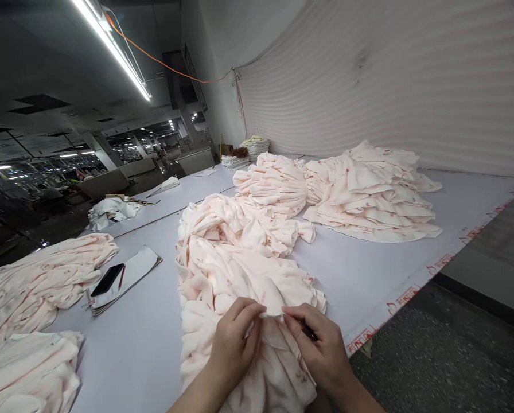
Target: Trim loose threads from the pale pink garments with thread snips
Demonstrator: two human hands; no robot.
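Observation:
A long heap of pale pink, soft fabric pieces [244, 269] with small printed motifs runs along the table towards me. At its near end my left hand [236, 332] is closed, thumb and fingers pinching a fabric edge. Just right of it my right hand [319, 344] pinches the same edge between thumb and forefinger. A small dark object [309, 331] shows inside the curled fingers of my right hand; its kind is mostly hidden. Between the two hands a short stretch of the edge is held up, and the fabric below hangs in folds.
More pink fabric lies in a fanned pile [377, 195] at the back right and in heaps [33, 281] on the left. A black phone [107, 280] and a red pen [121, 276] rest on a paper pad [132, 275]. The table's edge [412, 292] slopes along the right.

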